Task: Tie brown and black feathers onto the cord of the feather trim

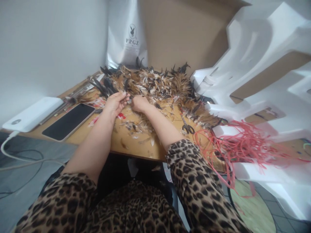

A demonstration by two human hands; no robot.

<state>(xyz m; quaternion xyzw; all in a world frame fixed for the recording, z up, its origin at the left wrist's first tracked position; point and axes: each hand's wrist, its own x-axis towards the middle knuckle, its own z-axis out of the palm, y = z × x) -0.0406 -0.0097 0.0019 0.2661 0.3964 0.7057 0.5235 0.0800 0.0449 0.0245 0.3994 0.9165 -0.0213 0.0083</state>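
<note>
A black-screened phone [69,122] lies near a white device [34,114] with a pale cable [9,137].

My yellow-brown worktop [138,148], feathers [155,81] heaped along its back, loose scraps [131,126] nearer me, black-handled scissors [186,124], a phone [69,121] and white cabled device [36,111] to my left

Craft workshop corner, by the look: big feather pile [155,81] on a tabletop [141,149], scissors [188,128] at the pile's right front, red ribbon tangle [250,142] farther right of it (phone [70,121] left of it).
</note>
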